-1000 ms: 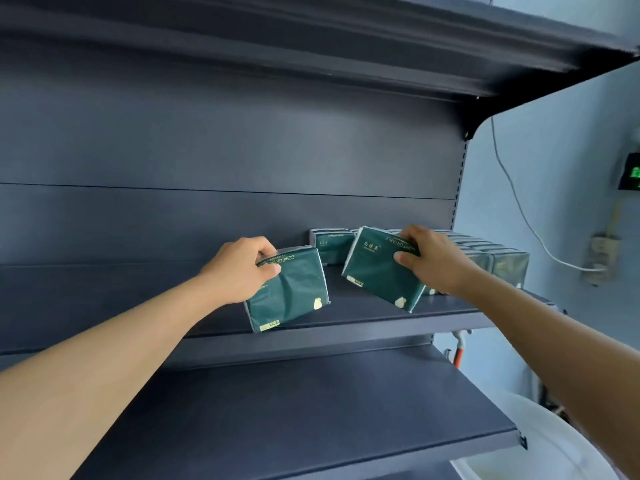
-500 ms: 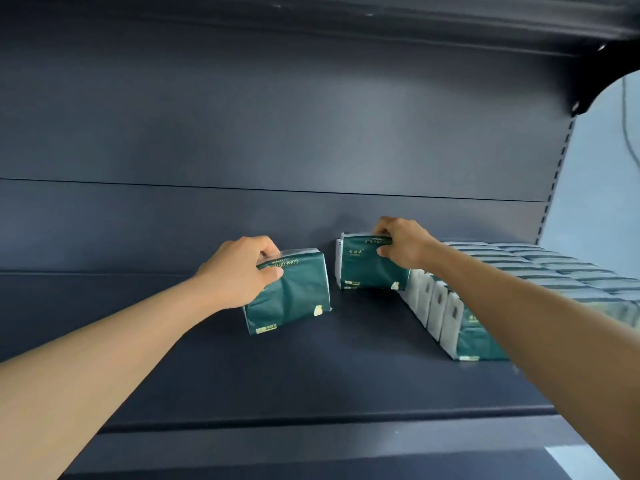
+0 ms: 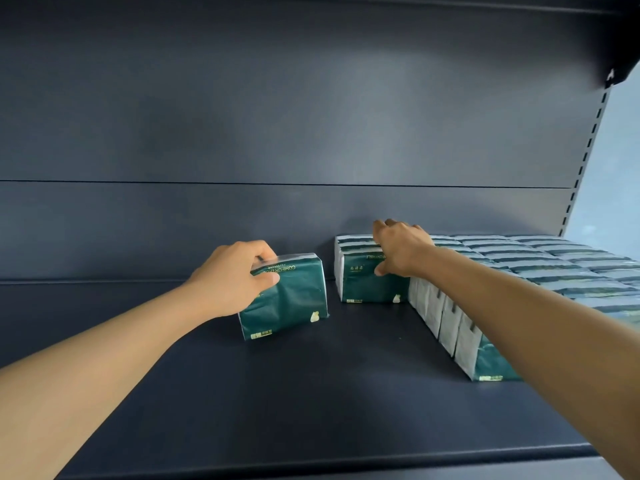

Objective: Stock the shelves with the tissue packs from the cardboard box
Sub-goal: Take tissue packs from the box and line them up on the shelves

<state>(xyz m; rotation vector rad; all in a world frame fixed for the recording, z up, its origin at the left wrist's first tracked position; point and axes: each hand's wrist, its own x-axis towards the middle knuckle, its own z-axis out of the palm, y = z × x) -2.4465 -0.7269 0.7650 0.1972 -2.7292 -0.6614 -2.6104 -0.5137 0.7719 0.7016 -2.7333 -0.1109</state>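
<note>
Left grip (image 3: 235, 277) clasps tissue pack (image 3: 287, 299) beside open shelf (image 3: 311, 393).

Free shelf (image 3: 311, 393) L; packs (image 3: 554, 268) R

**One head-worn view, close in on the shelf**

A single wide-angle camera sits at the person's head, facing forward and slightly down into a dark shelf (image 3: 311, 393) bay. It is near: both forearms enter from 7 and 5 o'clock. The back panel (image 3: 277, 116) fills 12 o'clock; the upper shelf's underside probably edges the top. No second view shares the scene.
</note>
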